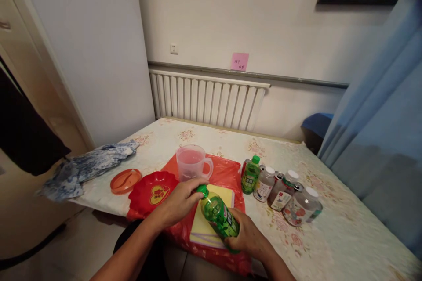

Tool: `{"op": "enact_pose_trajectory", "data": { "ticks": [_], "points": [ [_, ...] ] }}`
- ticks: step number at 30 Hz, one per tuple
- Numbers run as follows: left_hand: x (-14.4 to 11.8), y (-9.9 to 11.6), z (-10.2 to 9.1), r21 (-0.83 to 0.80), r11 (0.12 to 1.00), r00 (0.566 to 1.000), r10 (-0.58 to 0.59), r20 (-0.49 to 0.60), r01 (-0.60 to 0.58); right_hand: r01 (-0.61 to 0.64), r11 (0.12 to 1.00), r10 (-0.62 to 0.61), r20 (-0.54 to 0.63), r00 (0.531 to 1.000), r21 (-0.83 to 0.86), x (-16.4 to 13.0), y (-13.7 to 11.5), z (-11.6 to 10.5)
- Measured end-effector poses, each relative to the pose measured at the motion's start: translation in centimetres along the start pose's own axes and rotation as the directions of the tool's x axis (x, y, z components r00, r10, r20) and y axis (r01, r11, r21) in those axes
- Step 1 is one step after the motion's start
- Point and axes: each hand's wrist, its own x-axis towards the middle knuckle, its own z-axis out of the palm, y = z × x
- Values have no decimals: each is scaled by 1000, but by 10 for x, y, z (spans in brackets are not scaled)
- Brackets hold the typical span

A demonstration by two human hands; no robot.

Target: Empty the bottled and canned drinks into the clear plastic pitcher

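A green-labelled drink bottle (216,213) is tilted over a yellow pad of paper (206,228), its green cap pointing up and to the left. Around the cap close the fingers of my left hand (184,199). My right hand (245,232) wraps the lower part of the bottle. Beneath the pad lies a red plastic bag (227,167). A translucent pink pitcher (191,162) with a handle stands on the bag just beyond my left hand. Left of that hand sits a red scalloped plate (141,193) with a yellow heart design.
Several bottles and cans stand at the right, among them another green bottle (251,175) and a white-capped jar (300,208). An orange lid (125,181) and a crumpled blue-white cloth (95,167) lie at the left. A radiator (207,99) runs behind the table.
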Motion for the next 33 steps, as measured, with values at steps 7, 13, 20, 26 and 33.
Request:
{"op": "enact_pose_trajectory", "data": {
  "ticks": [7,13,20,26,33],
  "points": [
    [1,1,-4,-27,999,997,-35,62,36,2,1000,-2,9,1000,12,-1,3,0],
    [0,-7,0,-110,990,995,-84,50,89,-2,1000,2,2,1000,22,-2,6,0],
    [4,-7,4,-183,975,992,-115,53,123,-16,999,15,15,1000,45,-5,5,-5],
    [5,-5,4,-202,968,988,-137,69,148,-11,1000,11,-10,1000,14,-5,9,-3],
    [6,5,-4,35,998,990,-55,133,51,-6,1000,5,-34,999,-27,-6,5,-1]
  ]
}}
